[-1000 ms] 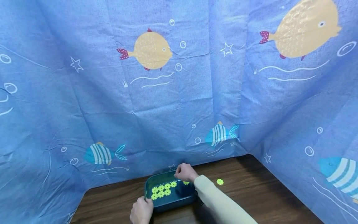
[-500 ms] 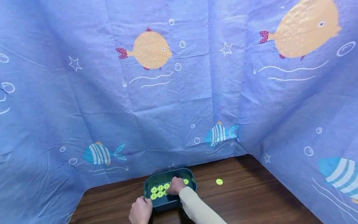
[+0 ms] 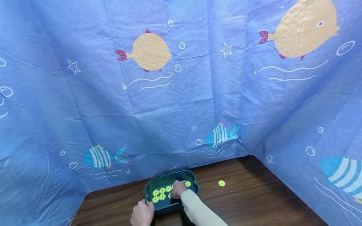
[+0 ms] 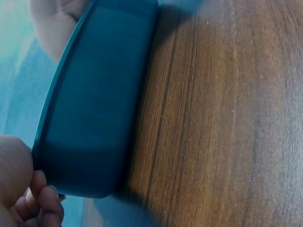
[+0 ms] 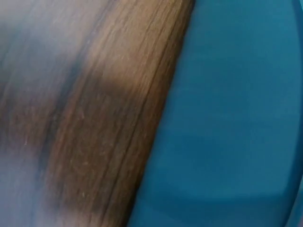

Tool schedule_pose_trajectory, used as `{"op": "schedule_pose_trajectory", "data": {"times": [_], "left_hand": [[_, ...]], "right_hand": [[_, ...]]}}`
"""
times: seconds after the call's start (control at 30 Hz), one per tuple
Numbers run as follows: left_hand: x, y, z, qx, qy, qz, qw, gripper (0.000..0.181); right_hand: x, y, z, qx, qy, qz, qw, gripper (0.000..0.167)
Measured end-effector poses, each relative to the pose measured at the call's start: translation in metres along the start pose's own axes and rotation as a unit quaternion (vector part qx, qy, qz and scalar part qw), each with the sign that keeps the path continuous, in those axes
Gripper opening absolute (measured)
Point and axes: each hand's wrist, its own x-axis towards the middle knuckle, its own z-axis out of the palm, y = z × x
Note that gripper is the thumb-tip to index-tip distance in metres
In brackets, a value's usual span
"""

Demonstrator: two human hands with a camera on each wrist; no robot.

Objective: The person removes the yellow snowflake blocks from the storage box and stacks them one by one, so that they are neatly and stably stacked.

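A dark teal tray [image 3: 167, 207] with rounded corners and raised walls stands on the table. My left hand [image 3: 142, 212] grips its front left corner; in the left wrist view, that hand's curled fingers [image 4: 49, 201] hold the rim. Bright yellow flower-shaped pieces [image 3: 162, 190] lie in two rows at the tray's left. Reaching into the middle of the tray is my right hand [image 3: 178, 189], its fingers bent downward. A bit of one yellow piece shows at those fingertips, which are largely hidden, so a pinch cannot be confirmed. The right wrist view has only the tray's outer wall [image 5: 227, 118] and wood.
One yellow flower piece [image 3: 188, 183] lies apart at the tray's back right. Another loose piece [image 3: 222, 183] rests on the brown wooden table [image 3: 243, 197], right of the tray. A blue fish-print cloth [image 3: 158, 125] hangs behind and at both sides.
My right hand has come down from above the tray's back rim into its middle, then stayed nearly in place. The left hand keeps its grip on the corner.
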Motion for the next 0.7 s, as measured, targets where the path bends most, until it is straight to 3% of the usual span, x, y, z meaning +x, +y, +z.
{"op": "schedule_pose_trajectory", "data": {"times": [0.1, 0.3, 0.4, 0.53, 0.63, 0.7], "left_hand": [[0.0, 0.0, 0.001, 0.0, 0.001, 0.001, 1.0, 0.024], [0.001, -0.002, 0.0, -0.004, -0.011, 0.003, 0.9999, 0.025], [0.001, -0.004, -0.001, -0.007, -0.016, 0.004, 0.9998, 0.026], [0.0, -0.004, -0.002, -0.01, -0.017, 0.008, 0.9998, 0.028], [0.0, -0.004, -0.001, -0.009, -0.014, 0.011, 0.9998, 0.028], [-0.001, -0.003, -0.001, -0.008, -0.011, 0.013, 0.9998, 0.028]], "right_hand": [[-0.002, 0.001, -0.004, -0.009, 0.002, 0.001, 1.0, 0.021], [-0.007, 0.0, -0.005, -0.025, 0.001, -0.017, 0.9995, 0.051], [-0.009, -0.001, -0.007, -0.031, 0.001, -0.048, 0.9984, 0.055], [-0.011, -0.008, -0.022, -0.038, 0.009, -0.091, 0.9951, 0.037], [-0.01, -0.011, -0.042, -0.032, 0.022, -0.11, 0.9931, 0.016], [-0.008, -0.01, -0.058, -0.024, 0.036, -0.119, 0.992, 0.012]]}}
